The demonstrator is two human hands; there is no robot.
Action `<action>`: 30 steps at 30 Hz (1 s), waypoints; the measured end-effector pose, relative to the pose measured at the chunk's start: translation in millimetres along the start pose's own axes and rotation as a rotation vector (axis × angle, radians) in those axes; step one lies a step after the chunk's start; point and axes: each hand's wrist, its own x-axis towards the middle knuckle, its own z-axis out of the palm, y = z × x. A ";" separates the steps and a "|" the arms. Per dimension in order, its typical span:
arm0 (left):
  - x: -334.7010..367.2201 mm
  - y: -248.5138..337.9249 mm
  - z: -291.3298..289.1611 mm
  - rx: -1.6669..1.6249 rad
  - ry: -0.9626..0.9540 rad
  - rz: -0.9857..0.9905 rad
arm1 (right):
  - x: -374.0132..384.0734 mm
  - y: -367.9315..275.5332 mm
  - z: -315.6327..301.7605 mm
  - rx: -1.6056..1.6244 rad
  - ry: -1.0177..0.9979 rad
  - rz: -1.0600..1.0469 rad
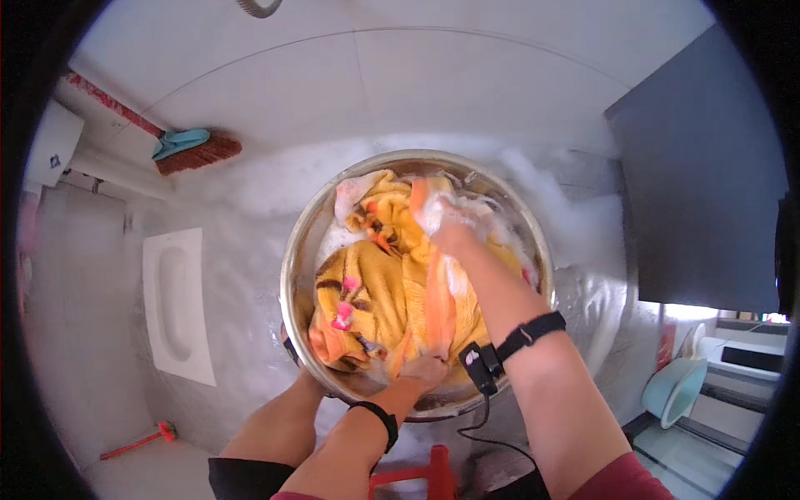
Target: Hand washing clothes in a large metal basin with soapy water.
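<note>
A large round metal basin (292, 312) stands on the floor in front of me, filled with a wet, fleecy yellow blanket (379, 279) that has orange edging and brown and pink patches. At the basin's near side my left hand (425, 372) is closed on the lower end of an orange-edged strip of the blanket. Farther off, toward the basin's far right, my right hand (457, 233) grips the same edging, its fingers partly covered by white suds (437, 208). The stretch of orange edging between my hands runs roughly straight.
Foam and water lie on the floor around the basin. A broom (196, 150) leans at far left, above a white squat toilet (173, 304). A red stool (437, 475) is close to my legs. At right are a grey panel (700, 175) and a pale green basin (673, 392).
</note>
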 end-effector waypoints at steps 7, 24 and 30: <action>-29.3 -14.7 28.8 -0.136 0.154 -0.232 | -178.8 -48.8 35.0 0.096 -0.017 -0.114; -162.0 -31.5 -142.0 -0.219 0.550 -0.200 | -277.0 -4.6 105.2 0.142 -0.156 -0.279; -98.2 -61.5 -105.3 -0.776 0.176 -0.357 | -215.5 -28.6 87.2 0.223 -0.496 -0.355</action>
